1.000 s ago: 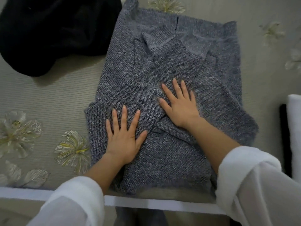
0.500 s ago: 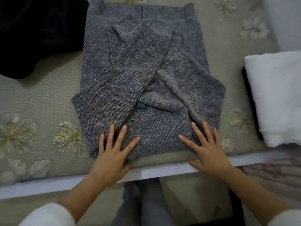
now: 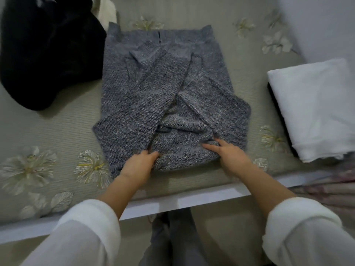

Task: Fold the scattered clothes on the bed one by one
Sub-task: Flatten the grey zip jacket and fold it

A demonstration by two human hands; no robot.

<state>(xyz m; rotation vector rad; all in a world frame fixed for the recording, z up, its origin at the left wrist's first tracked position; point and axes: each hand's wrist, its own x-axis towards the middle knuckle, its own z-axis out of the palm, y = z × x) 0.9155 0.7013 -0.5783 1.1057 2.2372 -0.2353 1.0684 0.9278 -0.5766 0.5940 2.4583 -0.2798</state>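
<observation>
A grey knitted sweater [image 3: 146,89] lies flat on the bed, both sleeves folded across its front in a crossing shape. My left hand [image 3: 139,163] grips the sweater's near hem on the left, fingers curled into the knit. My right hand [image 3: 228,153] grips the near hem on the right, bunching the fabric under its fingers. The hem between my hands is lifted slightly off the bedspread [image 3: 57,131].
A black garment [image 3: 44,52] is heaped at the far left. A folded white cloth [image 3: 315,108] rests on something dark at the right. The bedspread is pale green with flower prints. The white bed edge [image 3: 182,200] runs along the near side.
My hands slid from the middle of the sweater down to its near hem, then went from flat with spread fingers to gripping the hem.
</observation>
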